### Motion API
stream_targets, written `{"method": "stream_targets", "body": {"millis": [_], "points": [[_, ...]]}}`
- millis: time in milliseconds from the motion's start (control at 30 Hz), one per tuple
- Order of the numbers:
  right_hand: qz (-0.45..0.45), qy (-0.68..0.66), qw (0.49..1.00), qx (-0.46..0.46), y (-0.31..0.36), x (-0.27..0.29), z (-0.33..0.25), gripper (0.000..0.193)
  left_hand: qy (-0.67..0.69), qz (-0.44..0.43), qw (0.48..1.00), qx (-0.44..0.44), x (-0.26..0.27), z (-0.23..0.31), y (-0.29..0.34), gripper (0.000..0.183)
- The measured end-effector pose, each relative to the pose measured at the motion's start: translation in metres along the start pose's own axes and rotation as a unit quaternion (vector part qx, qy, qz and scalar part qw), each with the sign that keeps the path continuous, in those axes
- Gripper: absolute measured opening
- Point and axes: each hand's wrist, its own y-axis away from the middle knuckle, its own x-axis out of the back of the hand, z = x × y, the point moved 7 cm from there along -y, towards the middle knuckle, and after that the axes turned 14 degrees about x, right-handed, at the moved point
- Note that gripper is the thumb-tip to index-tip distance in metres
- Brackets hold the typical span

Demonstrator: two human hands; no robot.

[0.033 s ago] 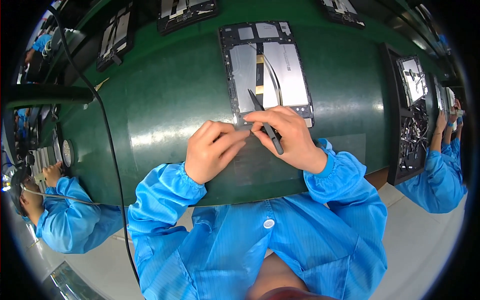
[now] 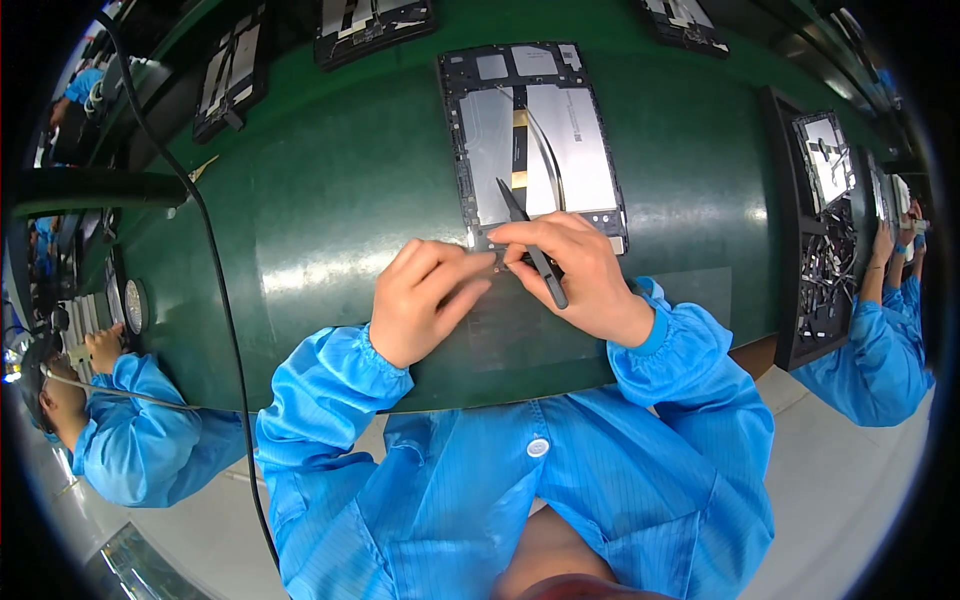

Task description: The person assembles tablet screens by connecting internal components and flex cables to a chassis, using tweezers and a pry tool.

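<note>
In front of me on the green bench lies an opened tablet (image 2: pixel 585 150), black-framed with silver panels and a dark ribbon with gold patches. My right hand (image 2: pixel 590 280) is closed around dark tweezers (image 2: pixel 546 278), whose tips point away over the tablet. Its fingertips hover at the tablet's near edge. My left hand (image 2: pixel 415 305) is close beside it, thumb and forefinger apart, fingertips slightly blurred. Whether a tiny piece lies between the two hands' fingertips, I cannot tell. A slim curved silver strip (image 2: pixel 549 160) crosses the tablet toward my right hand.
A black tray (image 2: pixel 785 300) of small parts and another tablet (image 2: pixel 825 160) stands right. More opened tablets (image 2: pixel 375 30) line the far side. A black cable (image 2: pixel 215 250) hangs at left. Co-workers in blue sit left (image 2: pixel 160 430) and right (image 2: pixel 865 360). A clear sheet (image 2: pixel 690 300) lies near me.
My left forefinger and thumb have parted slightly, and the fingertips have drawn a little away from my right hand. The right hand and tweezers stay almost still.
</note>
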Motion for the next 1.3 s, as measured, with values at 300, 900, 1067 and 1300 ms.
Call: {"method": "stream_targets", "body": {"millis": [300, 900, 1067, 1300], "points": [[0.033, 0.014, 0.999, 0.002, -0.003, 0.0, 0.001, 0.031, 0.088, -0.037, 0.99, 0.102, -0.005, -0.011, -0.008, 0.025], [0.01, 0.003, 1.0, 0.008, -0.007, -0.001, -0.001, 0.043, 0.052, -0.067, 0.991, 0.104, -0.003, -0.011, -0.01, 0.02], [0.016, 0.011, 1.0, 0.018, -0.008, -0.002, -0.002, 0.043, -0.102, 0.018, 0.993, -0.047, 0.008, 0.006, -0.003, 0.034], [0.01, 0.007, 1.0, 0.012, -0.011, 0.0, -0.002, 0.043, -0.094, 0.027, 0.992, -0.075, 0.012, -0.001, 0.005, 0.047]]}}
